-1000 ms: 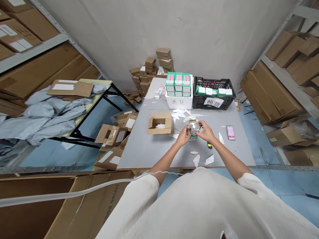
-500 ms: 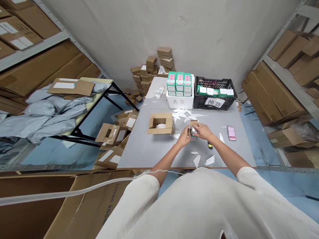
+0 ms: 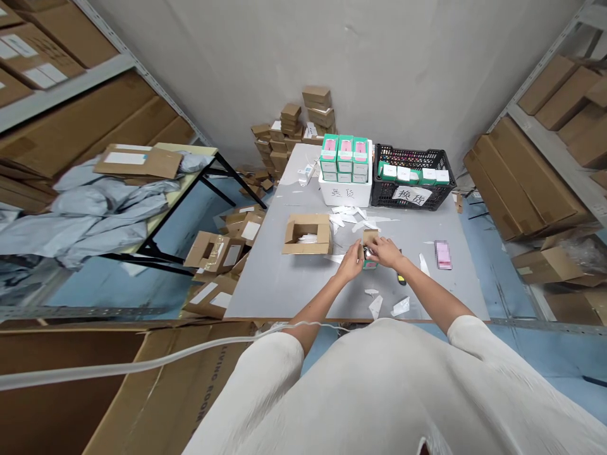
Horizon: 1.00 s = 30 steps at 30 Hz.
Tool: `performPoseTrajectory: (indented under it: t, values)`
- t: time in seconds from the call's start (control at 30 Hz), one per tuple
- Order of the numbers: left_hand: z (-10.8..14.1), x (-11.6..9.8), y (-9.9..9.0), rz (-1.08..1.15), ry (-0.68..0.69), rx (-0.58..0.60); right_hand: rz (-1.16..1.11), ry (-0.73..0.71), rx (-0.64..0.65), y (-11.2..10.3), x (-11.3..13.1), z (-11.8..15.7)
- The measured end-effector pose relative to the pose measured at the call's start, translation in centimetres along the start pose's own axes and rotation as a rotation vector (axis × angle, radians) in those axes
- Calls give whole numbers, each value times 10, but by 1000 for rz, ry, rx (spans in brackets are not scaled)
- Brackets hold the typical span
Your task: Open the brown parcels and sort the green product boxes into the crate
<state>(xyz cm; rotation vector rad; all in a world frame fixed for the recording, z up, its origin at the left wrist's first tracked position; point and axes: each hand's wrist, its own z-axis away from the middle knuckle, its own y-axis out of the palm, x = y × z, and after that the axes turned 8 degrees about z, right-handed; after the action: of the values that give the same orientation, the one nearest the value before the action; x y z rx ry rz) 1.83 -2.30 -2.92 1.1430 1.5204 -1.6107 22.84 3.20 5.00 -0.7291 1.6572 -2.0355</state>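
Left hand (image 3: 351, 263) and right hand (image 3: 387, 251) look closed on a small kraft box (image 3: 370, 237), mid-job; open carton (image 3: 307, 234) sits further left on the bench (image 3: 265, 291).

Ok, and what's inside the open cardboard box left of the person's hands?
The open kraft cardboard box holds a small heap of white material, maybe paper scraps. Its front wall hides the box's floor.

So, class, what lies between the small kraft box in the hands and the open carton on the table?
The left hand, beside the small kraft box, blocks the line to the open carton; a paper scrap lies flat there.
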Motion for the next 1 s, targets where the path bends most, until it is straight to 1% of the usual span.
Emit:
performPoseTrajectory:
  t: [0.1,0.17,0.2,0.3,0.4,0.57,0.7,0.87,1.0]
  values:
    - [1,4,-3,10,-6,-110,-192,128,-188,16,-10,7]
    - [1,6,-5,40,-72,-174,-359,252,-292,31,-19,11]
    - [1,7,-7,60,-121,-198,-445,316,-314,38,-25,13]
    - [-3,7,-10,98,-257,-233,-658,474,-295,61,-38,16]
    - [-9,5,-8,97,-326,-219,-786,528,-255,79,-42,14]
    - [-22,1,6,81,-358,-184,-886,528,-241,95,-35,4]
    - [-29,2,14,90,-310,-163,-959,498,-304,99,-28,-3]
    - [-29,2,13,156,-210,-169,-997,408,-390,91,-26,1]
    - [-21,-2,8,243,-197,-160,-1001,306,-358,81,-24,14]
